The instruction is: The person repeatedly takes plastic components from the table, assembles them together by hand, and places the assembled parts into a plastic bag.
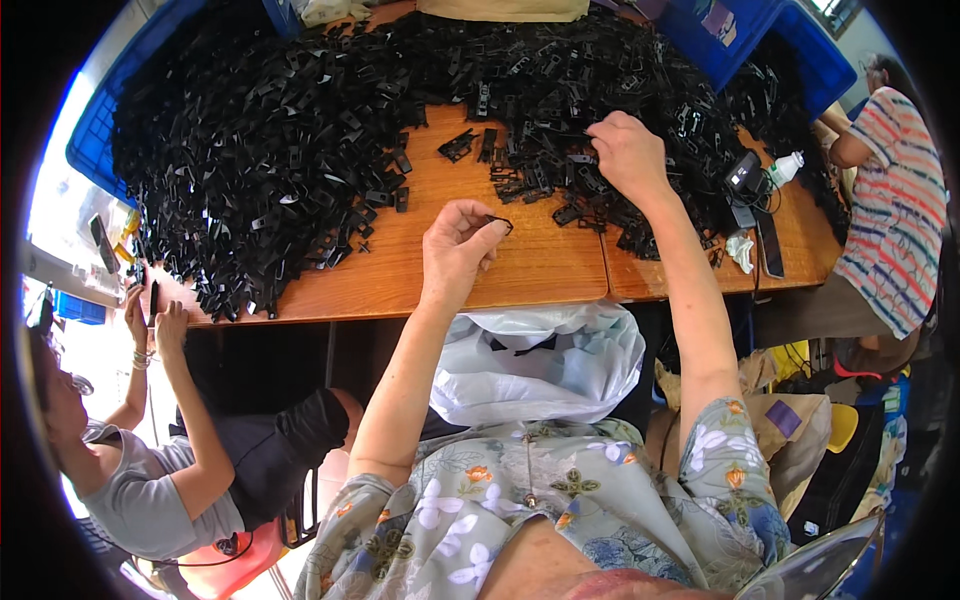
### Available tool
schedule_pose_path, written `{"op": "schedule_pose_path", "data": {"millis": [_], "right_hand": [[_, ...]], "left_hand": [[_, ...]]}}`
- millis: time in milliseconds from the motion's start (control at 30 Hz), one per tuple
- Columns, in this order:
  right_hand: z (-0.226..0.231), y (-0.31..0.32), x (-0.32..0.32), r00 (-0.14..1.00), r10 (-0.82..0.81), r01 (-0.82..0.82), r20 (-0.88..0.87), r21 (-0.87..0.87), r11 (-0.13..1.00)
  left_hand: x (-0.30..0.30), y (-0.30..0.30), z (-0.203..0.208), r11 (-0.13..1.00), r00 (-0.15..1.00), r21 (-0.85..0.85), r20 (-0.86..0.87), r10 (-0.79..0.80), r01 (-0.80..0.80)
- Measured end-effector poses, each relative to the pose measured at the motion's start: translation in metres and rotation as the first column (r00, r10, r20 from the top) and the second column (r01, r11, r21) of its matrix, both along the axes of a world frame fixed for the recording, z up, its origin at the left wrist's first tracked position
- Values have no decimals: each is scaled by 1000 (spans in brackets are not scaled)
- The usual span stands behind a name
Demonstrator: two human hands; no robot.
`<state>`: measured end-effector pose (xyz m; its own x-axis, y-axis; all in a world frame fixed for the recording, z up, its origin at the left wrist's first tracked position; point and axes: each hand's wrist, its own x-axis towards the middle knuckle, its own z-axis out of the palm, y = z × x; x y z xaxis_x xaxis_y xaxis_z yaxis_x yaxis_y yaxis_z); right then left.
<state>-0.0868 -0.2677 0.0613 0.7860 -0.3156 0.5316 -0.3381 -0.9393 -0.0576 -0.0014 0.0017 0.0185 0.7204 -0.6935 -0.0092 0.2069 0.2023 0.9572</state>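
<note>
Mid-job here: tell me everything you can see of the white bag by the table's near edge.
The white bag is thin and crinkled, apparently plastic. Its mouth gapes upward in a wide, uneven oval. Some black pieces show inside against creased walls; their depth is unclear. It sits by the near edge of the wooden table, between the person's forearms, close to the patterned shirt. Neither the left hand nor the right hand touches it; what supports it is hidden.

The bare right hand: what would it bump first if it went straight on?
Probably the heap of small black plastic parts just past the right hand; depth is unclear, they may touch.
</note>
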Motion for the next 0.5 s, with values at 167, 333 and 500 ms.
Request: {"op": "schedule_pose_path", "data": {"millis": [167, 333, 500], "right_hand": [[2, 0, 29, 958, -46, -19, -282, -223, 975], [11, 0, 23, 977, 28, -46, -210, -81, 996], [17, 6, 1, 994, 95, -101, 45, 156, 983]], "left_hand": [[0, -1, -4, 999, 999, 3, -7, -38, 38], [0, 0, -7, 1000, 999, 11, 40, -16, 16], [2, -2, -12, 1000, 999, -12, 38, -23, 24]]}}
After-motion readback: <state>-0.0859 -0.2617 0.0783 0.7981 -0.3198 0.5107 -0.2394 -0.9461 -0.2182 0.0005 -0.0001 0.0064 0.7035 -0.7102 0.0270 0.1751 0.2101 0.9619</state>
